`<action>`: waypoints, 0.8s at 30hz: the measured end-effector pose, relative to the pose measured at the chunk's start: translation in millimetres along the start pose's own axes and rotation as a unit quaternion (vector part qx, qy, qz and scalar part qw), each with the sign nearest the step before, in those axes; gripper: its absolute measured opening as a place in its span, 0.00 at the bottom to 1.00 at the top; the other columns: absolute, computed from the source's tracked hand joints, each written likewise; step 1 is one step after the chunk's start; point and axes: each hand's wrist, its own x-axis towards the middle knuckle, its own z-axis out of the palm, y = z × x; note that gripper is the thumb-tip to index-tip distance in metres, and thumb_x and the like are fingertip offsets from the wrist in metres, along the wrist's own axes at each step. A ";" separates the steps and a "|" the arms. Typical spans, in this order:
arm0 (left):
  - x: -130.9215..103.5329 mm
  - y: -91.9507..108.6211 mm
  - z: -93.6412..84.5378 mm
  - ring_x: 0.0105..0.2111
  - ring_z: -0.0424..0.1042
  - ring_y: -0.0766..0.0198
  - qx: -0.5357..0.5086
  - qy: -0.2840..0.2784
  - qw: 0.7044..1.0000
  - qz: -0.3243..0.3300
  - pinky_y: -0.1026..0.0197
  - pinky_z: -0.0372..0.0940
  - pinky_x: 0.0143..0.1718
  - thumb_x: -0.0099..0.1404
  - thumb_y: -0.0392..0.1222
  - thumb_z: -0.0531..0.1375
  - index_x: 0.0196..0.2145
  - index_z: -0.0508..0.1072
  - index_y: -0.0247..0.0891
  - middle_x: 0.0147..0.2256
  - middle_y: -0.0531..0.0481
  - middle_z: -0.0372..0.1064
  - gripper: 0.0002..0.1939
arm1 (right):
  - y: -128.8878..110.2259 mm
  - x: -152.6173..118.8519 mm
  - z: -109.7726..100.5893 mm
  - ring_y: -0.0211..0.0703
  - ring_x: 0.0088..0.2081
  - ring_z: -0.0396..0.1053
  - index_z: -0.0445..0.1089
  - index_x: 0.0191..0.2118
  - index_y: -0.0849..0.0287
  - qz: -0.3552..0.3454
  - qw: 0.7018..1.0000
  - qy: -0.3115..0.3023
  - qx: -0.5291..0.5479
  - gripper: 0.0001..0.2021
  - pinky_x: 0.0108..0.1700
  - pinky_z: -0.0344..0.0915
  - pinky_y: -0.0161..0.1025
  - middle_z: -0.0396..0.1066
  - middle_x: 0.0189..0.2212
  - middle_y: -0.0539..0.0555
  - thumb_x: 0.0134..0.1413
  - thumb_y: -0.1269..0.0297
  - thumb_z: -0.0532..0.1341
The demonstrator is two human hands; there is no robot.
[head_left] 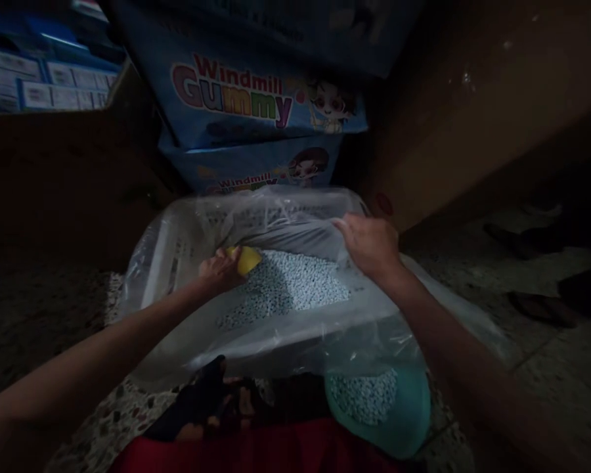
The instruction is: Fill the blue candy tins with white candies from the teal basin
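A white plastic basket (152, 269), lined with a clear plastic bag (280, 341), stands in front of me. Small pale-blue pellets (305, 282) cover part of its bottom. My left hand (221, 269) is closed around a yellow scoop-like piece (249, 261) at the left edge of the pellets; its full shape is hidden by my fingers. At the basket's right back side, my right hand (372, 243) grips a gathered fold of the bag. Below the basket's front right sits a teal bowl (414, 414) holding more such pellets, partly under the draped bag.
Blue "Windmill Gummy" boxes (236, 92) are stacked behind the basket. An open carton (54, 151) with blue packets (59, 82) stands at left, and a large brown carton (473, 118) at right. Another person's sandalled foot (542, 309) rests on the speckled floor (482, 263).
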 end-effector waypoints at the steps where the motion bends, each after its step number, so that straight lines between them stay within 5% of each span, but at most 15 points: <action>1: -3.9 -1.3 0.9 0.43 0.70 0.36 0.002 -0.003 1.000 -0.003 0.42 0.63 0.41 0.61 0.58 0.56 0.65 0.52 0.37 0.50 0.28 0.59 0.40 | -0.5 -7.8 -13.8 0.42 0.27 0.68 0.74 0.32 0.57 -0.017 0.998 0.058 0.023 0.22 0.30 0.57 0.37 0.71 0.24 0.53 0.65 0.49 0.49; 3: -12.1 -3.2 2.2 0.44 0.70 0.34 0.012 -0.012 1.000 -0.011 0.41 0.62 0.41 0.59 0.62 0.57 0.65 0.52 0.37 0.50 0.27 0.59 0.43 | 2.3 -12.6 -32.7 0.40 0.26 0.66 0.72 0.30 0.57 0.004 0.990 0.133 0.048 0.23 0.30 0.57 0.36 0.69 0.22 0.51 0.65 0.48 0.49; 6: -19.6 -2.3 0.3 0.45 0.69 0.33 0.012 -0.031 0.999 -0.025 0.41 0.62 0.42 0.56 0.64 0.58 0.66 0.50 0.36 0.51 0.24 0.58 0.48 | 19.9 -3.2 -44.4 0.45 0.32 0.69 0.72 0.35 0.58 0.079 0.988 0.119 0.051 0.23 0.35 0.62 0.41 0.72 0.28 0.54 0.64 0.46 0.49; 8: -19.2 -0.4 -2.5 0.45 0.69 0.32 0.003 -0.020 0.999 -0.035 0.41 0.61 0.42 0.57 0.63 0.58 0.66 0.50 0.36 0.51 0.23 0.58 0.47 | 37.2 -5.0 -45.6 0.55 0.45 0.69 0.69 0.49 0.58 0.090 0.991 0.089 0.038 0.27 0.45 0.63 0.50 0.73 0.42 0.60 0.60 0.40 0.51; 10: -15.2 1.9 -2.5 0.44 0.69 0.31 -0.009 0.011 0.999 -0.037 0.42 0.61 0.41 0.58 0.61 0.57 0.66 0.51 0.35 0.51 0.23 0.57 0.45 | 55.3 -24.2 -38.9 0.66 0.59 0.58 0.54 0.64 0.60 0.114 0.991 0.067 0.010 0.43 0.53 0.58 0.60 0.61 0.59 0.66 0.52 0.32 0.53; 12: -10.0 6.0 3.2 0.43 0.70 0.32 -0.023 0.029 0.999 -0.036 0.44 0.62 0.39 0.60 0.59 0.56 0.66 0.50 0.33 0.51 0.23 0.57 0.43 | 72.4 -57.2 -20.2 0.74 0.64 0.47 0.39 0.69 0.64 0.178 0.984 -0.003 -0.018 0.57 0.56 0.54 0.64 0.45 0.66 0.71 0.43 0.26 0.53; 14: -6.0 14.2 14.9 0.41 0.71 0.35 -0.035 0.021 0.998 -0.037 0.48 0.62 0.36 0.62 0.58 0.54 0.66 0.47 0.29 0.50 0.21 0.57 0.43 | 86.1 -91.7 7.5 0.74 0.60 0.56 0.37 0.69 0.68 0.225 0.963 -0.146 -0.010 0.61 0.50 0.62 0.60 0.48 0.65 0.74 0.39 0.27 0.57; 16: -4.0 26.8 29.3 0.41 0.72 0.38 -0.039 0.009 0.999 -0.031 0.51 0.63 0.35 0.63 0.56 0.54 0.66 0.46 0.28 0.51 0.20 0.56 0.42 | 94.1 -115.0 33.8 0.66 0.50 0.68 0.51 0.65 0.64 0.229 0.947 -0.226 -0.002 0.44 0.43 0.66 0.51 0.59 0.58 0.71 0.51 0.37 0.56; 18: -3.1 41.7 41.3 0.42 0.72 0.38 -0.040 -0.003 0.999 -0.015 0.52 0.63 0.34 0.61 0.54 0.56 0.66 0.46 0.31 0.54 0.20 0.54 0.43 | 95.2 -120.3 48.2 0.58 0.42 0.73 0.66 0.54 0.62 0.237 0.946 -0.220 0.015 0.24 0.39 0.65 0.47 0.69 0.47 0.66 0.60 0.52 0.51; 21: -0.8 63.4 48.3 0.42 0.72 0.37 -0.047 -0.015 0.999 0.021 0.51 0.64 0.34 0.59 0.54 0.58 0.66 0.47 0.34 0.54 0.22 0.56 0.44 | 81.6 -100.1 41.6 0.53 0.38 0.72 0.72 0.41 0.63 0.256 0.940 -0.131 0.184 0.14 0.39 0.65 0.43 0.74 0.35 0.62 0.56 0.65 0.51; 24: 5.0 84.0 47.6 0.43 0.72 0.37 -0.067 -0.032 0.996 0.043 0.51 0.65 0.35 0.60 0.55 0.57 0.64 0.48 0.29 0.49 0.25 0.64 0.43 | 44.6 -64.1 21.4 0.47 0.39 0.73 0.72 0.38 0.62 0.218 0.885 -0.079 0.403 0.12 0.39 0.68 0.38 0.76 0.34 0.56 0.50 0.70 0.54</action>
